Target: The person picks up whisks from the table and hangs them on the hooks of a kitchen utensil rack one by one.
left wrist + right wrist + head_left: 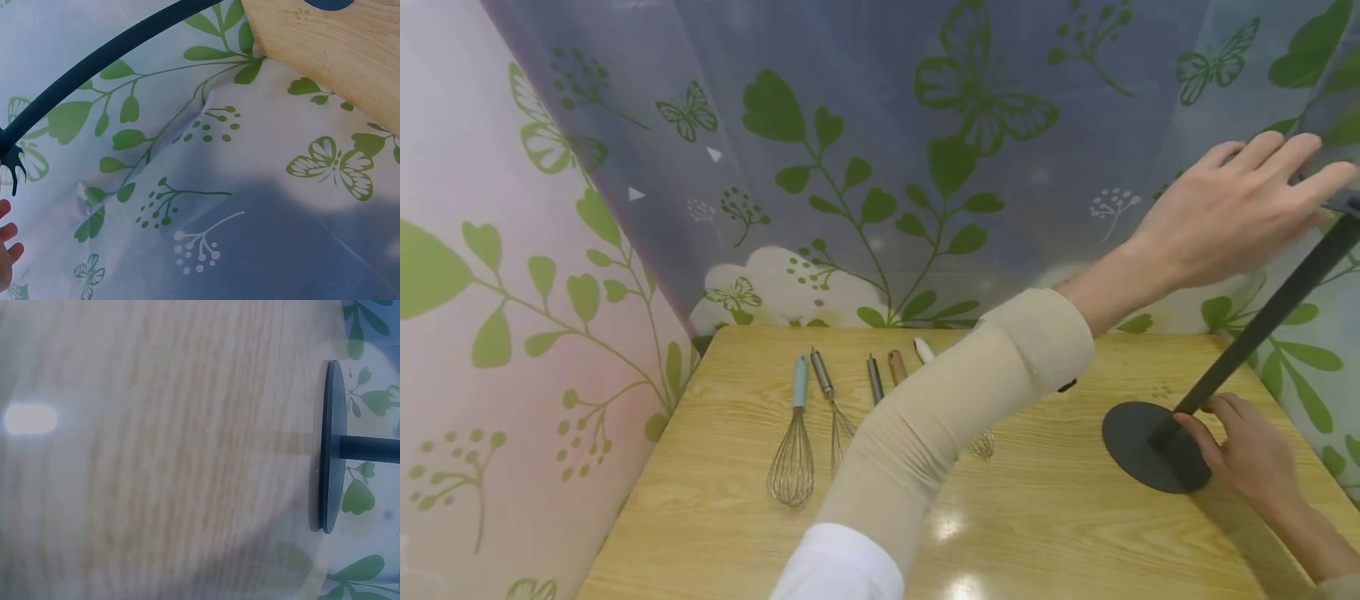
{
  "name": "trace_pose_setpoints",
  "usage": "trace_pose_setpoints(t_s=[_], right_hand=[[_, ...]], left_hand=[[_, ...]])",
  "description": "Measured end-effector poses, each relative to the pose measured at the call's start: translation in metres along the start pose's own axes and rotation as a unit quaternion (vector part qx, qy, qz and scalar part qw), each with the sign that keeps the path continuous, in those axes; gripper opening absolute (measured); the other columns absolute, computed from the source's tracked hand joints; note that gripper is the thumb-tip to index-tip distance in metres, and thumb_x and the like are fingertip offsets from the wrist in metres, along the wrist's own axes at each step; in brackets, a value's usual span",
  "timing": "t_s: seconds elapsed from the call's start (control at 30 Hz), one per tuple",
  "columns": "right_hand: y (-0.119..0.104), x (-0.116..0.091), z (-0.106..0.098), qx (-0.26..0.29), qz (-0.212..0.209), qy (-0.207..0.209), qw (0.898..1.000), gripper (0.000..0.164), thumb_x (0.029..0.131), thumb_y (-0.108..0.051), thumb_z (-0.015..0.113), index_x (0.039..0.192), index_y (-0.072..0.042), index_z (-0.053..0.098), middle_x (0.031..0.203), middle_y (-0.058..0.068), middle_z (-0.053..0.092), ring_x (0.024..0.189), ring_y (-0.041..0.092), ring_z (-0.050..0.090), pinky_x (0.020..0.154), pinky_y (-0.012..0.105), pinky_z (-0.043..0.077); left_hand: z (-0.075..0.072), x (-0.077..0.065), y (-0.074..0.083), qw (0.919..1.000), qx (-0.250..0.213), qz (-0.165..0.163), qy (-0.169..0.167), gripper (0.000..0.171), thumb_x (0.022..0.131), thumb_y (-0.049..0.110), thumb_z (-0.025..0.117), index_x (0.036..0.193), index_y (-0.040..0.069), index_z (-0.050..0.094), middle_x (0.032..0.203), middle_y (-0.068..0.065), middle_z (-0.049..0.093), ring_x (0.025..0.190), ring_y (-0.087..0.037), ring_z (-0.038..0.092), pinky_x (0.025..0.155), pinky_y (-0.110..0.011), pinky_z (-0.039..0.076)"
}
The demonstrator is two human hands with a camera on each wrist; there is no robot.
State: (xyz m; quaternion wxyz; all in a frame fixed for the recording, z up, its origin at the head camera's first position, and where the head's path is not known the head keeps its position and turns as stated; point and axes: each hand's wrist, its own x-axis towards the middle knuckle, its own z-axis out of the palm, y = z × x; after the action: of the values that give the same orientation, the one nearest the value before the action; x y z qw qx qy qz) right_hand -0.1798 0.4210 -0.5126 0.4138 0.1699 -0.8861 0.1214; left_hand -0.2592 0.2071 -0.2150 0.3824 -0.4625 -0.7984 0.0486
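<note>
A black stand [1262, 321] with a slim pole rises from a round base [1123, 442] on the table. At its top, by the right edge of the head view, my left hand [1232, 208] has thumb and forefinger around the dark top piece; part of that grip is hidden. The left wrist view shows fingertips [7, 231] beside the small prongs of the top [12, 165]. Low on the pole, my right hand [1251, 454] pinches it just above the base. In the right wrist view the base [334, 447] appears edge-on, without the hand.
Several whisks lie in a row on the wooden table [700, 500], among them one with a blue handle [801, 379] and one with a metal handle [822, 372]. My left sleeve [955, 400] covers part of the row. Patterned cloth [850, 167] hangs around the table.
</note>
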Motion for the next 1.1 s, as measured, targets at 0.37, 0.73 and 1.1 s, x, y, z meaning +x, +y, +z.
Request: trace_pose_setpoints(t_s=[0.37, 0.73, 1.1], right_hand=[[-0.001, 0.0, 0.004, 0.001, -0.003, 0.009, 1.0, 0.084, 0.101, -0.076, 0.042, 0.088, 0.002, 0.068, 0.078, 0.02, 0.07, 0.058, 0.039, 0.062, 0.037, 0.027, 0.038], [-0.008, 0.004, 0.005, 0.001, -0.004, 0.0, 1.0, 0.084, 0.101, -0.077, 0.039, 0.089, 0.001, 0.068, 0.079, 0.018, 0.071, 0.06, 0.038, 0.064, 0.042, 0.035, 0.043], [-0.02, 0.01, 0.011, 0.001, -0.017, 0.006, 1.0, 0.082, 0.103, -0.074, 0.041, 0.089, 0.002, 0.069, 0.08, 0.019, 0.071, 0.064, 0.039, 0.068, 0.049, 0.051, 0.05]], left_hand=[[0.004, 0.001, -0.003, 0.9995, 0.028, -0.01, 0.015, 0.048, 0.117, 0.042, 0.021, 0.153, 0.031, 0.051, 0.155, 0.007, 0.053, 0.143, -0.014, 0.052, 0.123, -0.025, 0.043], [0.002, -0.006, -0.009, 0.9988, 0.039, -0.019, 0.022, 0.049, 0.118, 0.042, 0.019, 0.152, 0.031, 0.052, 0.153, 0.008, 0.055, 0.142, -0.015, 0.053, 0.123, -0.027, 0.044], [0.002, -0.014, -0.01, 0.9972, 0.047, -0.021, 0.054, 0.051, 0.118, 0.04, 0.016, 0.148, 0.03, 0.055, 0.148, 0.009, 0.059, 0.14, -0.015, 0.055, 0.123, -0.029, 0.045]])
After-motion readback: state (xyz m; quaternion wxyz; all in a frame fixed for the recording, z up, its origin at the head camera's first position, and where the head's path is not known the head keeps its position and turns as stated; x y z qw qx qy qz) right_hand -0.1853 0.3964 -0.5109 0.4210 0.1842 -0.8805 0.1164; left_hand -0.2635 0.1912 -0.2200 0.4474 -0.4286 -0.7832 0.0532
